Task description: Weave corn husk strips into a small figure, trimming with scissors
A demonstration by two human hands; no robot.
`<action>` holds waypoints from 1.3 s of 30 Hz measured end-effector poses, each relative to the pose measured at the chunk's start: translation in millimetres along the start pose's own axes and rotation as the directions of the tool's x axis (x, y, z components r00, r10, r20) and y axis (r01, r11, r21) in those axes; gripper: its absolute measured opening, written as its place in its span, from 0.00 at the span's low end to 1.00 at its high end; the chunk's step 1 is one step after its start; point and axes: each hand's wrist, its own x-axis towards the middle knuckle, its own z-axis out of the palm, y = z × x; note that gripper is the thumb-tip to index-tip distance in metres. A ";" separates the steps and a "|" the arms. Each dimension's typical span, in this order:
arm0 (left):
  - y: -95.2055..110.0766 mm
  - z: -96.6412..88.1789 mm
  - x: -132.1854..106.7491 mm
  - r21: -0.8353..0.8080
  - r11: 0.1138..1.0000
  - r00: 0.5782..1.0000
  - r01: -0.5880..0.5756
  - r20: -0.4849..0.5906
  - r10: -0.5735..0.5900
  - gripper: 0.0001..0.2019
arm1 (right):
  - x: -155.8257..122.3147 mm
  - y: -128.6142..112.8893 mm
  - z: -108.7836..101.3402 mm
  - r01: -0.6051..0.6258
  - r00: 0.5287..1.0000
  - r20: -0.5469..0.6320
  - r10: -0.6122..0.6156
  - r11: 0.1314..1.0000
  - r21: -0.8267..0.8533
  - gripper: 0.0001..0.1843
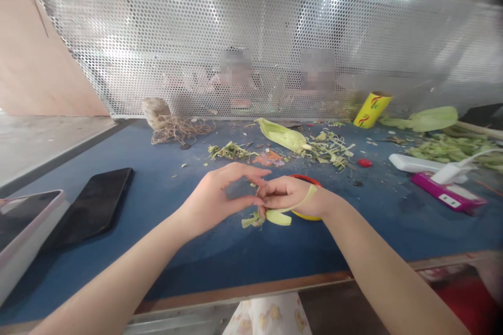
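Observation:
My right hand (288, 193) is closed in a pinch on a small bunch of pale green corn husk strips (279, 217). One strip curls up across the wrist side, and frayed ends hang below the fingers. My left hand (226, 188) meets it from the left, fingers bent and thumb tip against the right fingertips. Whatever lies between the left fingertips is hidden. Partly behind my right hand, on the blue table (165, 193), is a round object with a red and yellow rim (308, 216).
Behind the hands lie a large corn husk (281, 135), shredded husk (330, 147) and a tangle of twine (176, 130). A yellow roll (371, 110) stands by the perforated metal screen (157, 26). Phones (94, 204) lie left; a purple power strip (448, 192) lies right. People sit beyond the screen.

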 end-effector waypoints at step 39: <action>-2.9 18.3 -6.0 0.362 0.918 0.960 0.162 -0.272 -0.062 0.32 | 3.2 -7.7 6.1 0.052 0.900 -0.427 -0.090 0.994 -0.100 0.05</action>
